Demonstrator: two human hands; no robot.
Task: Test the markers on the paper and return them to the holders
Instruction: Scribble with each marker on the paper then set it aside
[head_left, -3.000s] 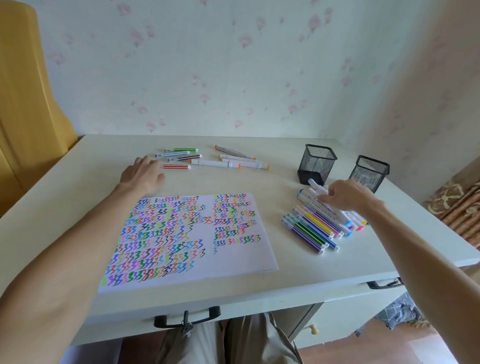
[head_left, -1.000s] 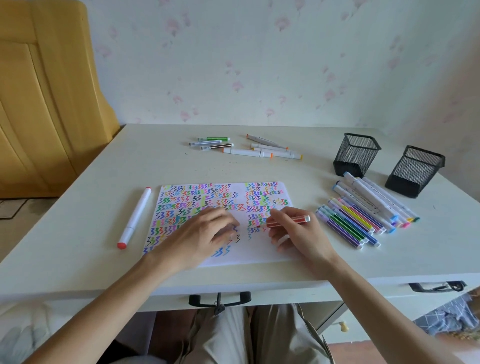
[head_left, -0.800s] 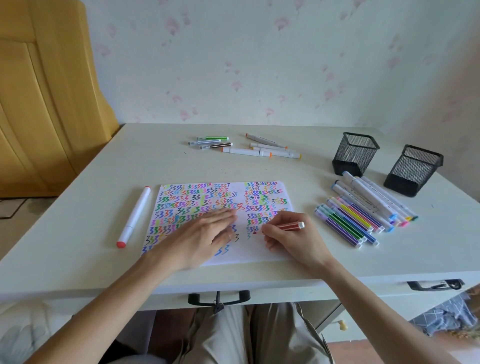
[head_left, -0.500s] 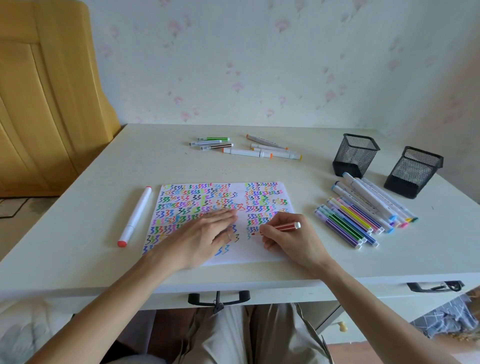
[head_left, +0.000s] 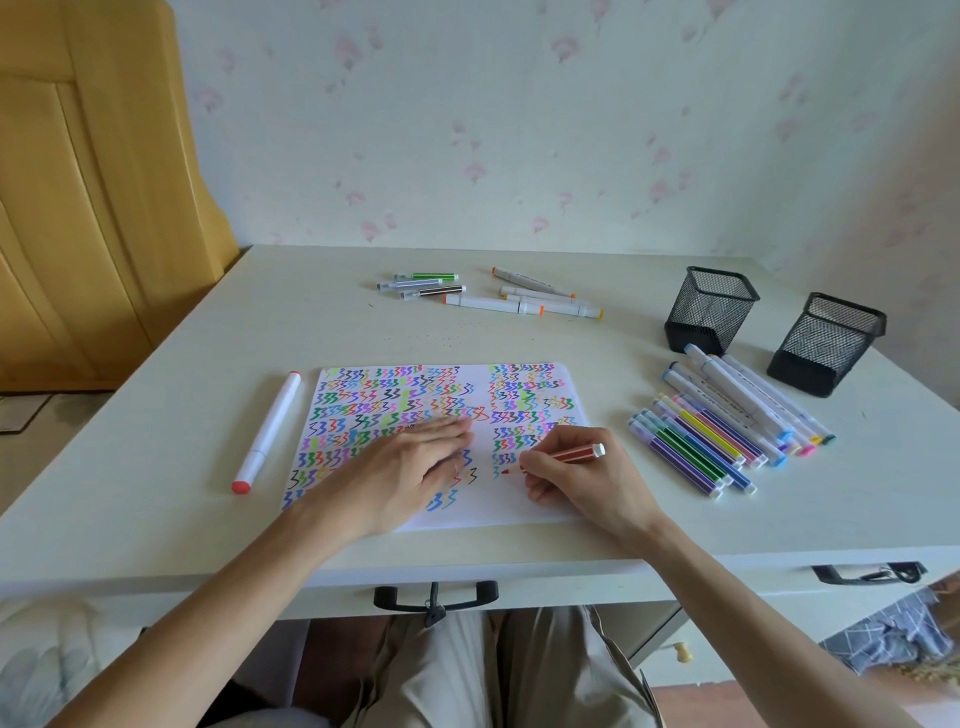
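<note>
A white paper (head_left: 524, 506) covered in coloured zigzag marks lies near the table's front edge. My left hand (head_left: 410, 470) rests flat on it with straight fingers. My right hand (head_left: 582, 475) grips a thin red marker (head_left: 569, 454), its tip touching the paper at the lower right column. Two black mesh holders (head_left: 709, 309) (head_left: 826, 343) stand at the right. A row of coloured markers (head_left: 727, 431) lies in front of them. A thick white marker with a red cap (head_left: 267, 431) lies left of the paper.
More markers (head_left: 488, 293) lie scattered at the back middle of the white table (head_left: 156, 467). A yellow wooden panel (head_left: 88, 182) stands at the left. Drawer handles (head_left: 436, 597) show under the front edge.
My right hand brought the red marker down onto the paper and its tip has slid slightly along the lower right column. My left hand stays flat on the sheet.
</note>
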